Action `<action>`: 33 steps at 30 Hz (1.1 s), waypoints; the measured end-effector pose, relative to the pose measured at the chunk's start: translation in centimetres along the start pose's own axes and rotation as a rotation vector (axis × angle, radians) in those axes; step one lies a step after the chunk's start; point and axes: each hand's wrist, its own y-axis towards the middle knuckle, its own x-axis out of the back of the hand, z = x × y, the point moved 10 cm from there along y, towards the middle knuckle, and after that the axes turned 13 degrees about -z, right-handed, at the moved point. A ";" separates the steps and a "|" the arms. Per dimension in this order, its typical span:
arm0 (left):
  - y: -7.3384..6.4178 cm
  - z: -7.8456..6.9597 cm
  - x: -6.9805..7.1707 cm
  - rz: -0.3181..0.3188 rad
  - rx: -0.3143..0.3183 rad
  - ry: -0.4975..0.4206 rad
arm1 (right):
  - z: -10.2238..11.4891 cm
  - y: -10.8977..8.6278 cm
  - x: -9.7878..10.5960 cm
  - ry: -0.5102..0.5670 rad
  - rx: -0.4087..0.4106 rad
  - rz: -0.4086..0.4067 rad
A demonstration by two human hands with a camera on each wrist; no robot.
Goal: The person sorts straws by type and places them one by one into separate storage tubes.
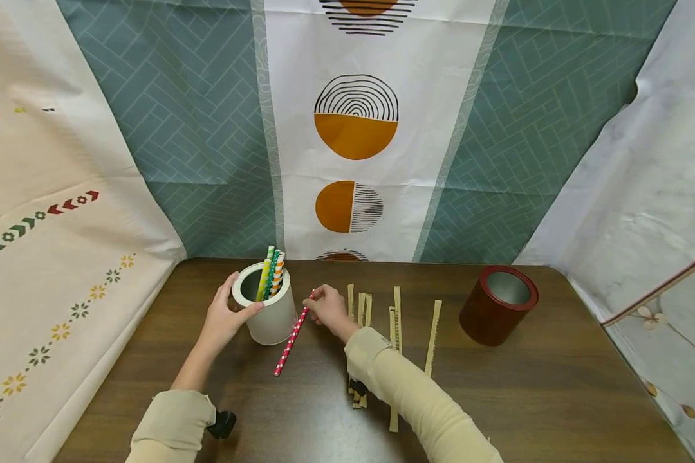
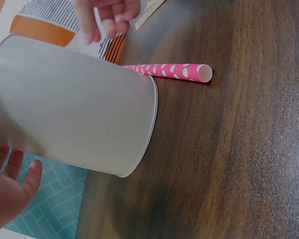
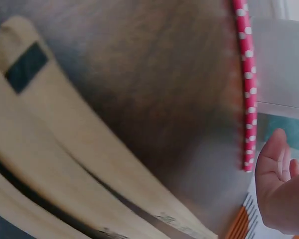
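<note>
My left hand (image 1: pixel 224 316) grips the white canister (image 1: pixel 271 321) near its rim, with the thumb on the near side. Several patterned paper straws (image 1: pixel 272 276), striped or dotted in yellow, green and orange, stand inside it. On the table beside the canister lies a pink paper straw (image 1: pixel 290 344) with white dots. My right hand (image 1: pixel 329 307) is at that straw's far end, overlapping it in the head view. From the right wrist, the straw's end shows free, beside the loosely bent fingers (image 3: pixel 276 144). The left wrist view shows the right hand (image 2: pixel 109 17) above the straw, thumb and fingers apart.
Several thin tan strips with printed marks (image 1: pixel 397 341) lie on the dark wooden table (image 1: pixel 544 386), partly under the right forearm. Farther right stands a dark red canister (image 1: pixel 492 315) with a silvery inside. Patterned cloth (image 1: pixel 220 128) hangs behind the table.
</note>
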 end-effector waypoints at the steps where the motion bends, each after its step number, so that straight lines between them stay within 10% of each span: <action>1: 0.0 0.0 0.0 0.000 0.000 -0.001 | -0.3 0.0 -0.1 -0.005 -0.006 0.000; 17: 0.0 -0.1 0.0 0.000 0.002 0.019 | -3.2 -0.2 -1.2 -0.119 0.022 -0.044; 24: 0.0 -0.2 0.0 0.007 -0.005 0.027 | -1.5 -0.7 -2.2 -0.437 0.276 0.054; 33: 0.0 0.0 0.0 0.011 -0.007 0.032 | -1.6 -1.1 -2.8 -0.559 0.292 0.141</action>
